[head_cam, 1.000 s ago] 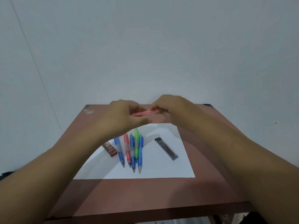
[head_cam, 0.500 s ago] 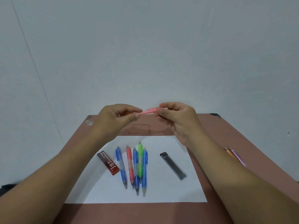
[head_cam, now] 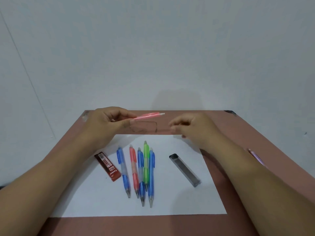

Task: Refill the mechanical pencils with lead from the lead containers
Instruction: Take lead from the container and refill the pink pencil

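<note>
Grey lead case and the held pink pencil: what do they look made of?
Grey lead case: probably clear smoky plastic, glossy; dark leads show through. Pink pencil in the left hand: likely translucent plastic, since light passes through the barrel; white end, material unclear.

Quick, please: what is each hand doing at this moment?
Left hand: holds the pink pencil.
Right hand: fingers curled, blurred; cannot tell whether it pinches anything.

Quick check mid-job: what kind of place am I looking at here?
Probably a plain desk set up against a bare wall, not a workshop: a brown table pushed to the wall, a white sheet of paper as a work mat, and pencils with lead containers laid out on it.
</note>
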